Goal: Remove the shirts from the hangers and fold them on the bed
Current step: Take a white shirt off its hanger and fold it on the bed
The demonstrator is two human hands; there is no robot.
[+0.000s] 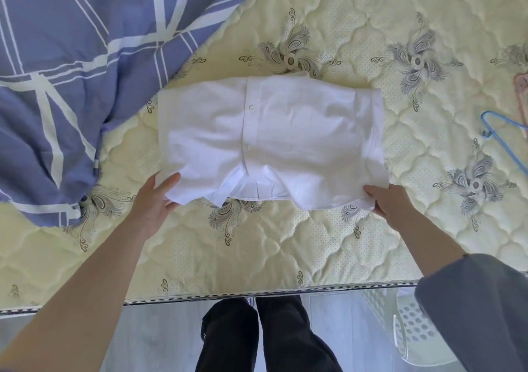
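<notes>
While left grip [155,197] and right grip [391,200] pinch corners of the white button-up shirt [271,137], uneven lifting could unfold it.

Blue hanger [507,149] cut off at right edge; left hand [153,203] fingertips hidden under shirt [271,131].
</notes>
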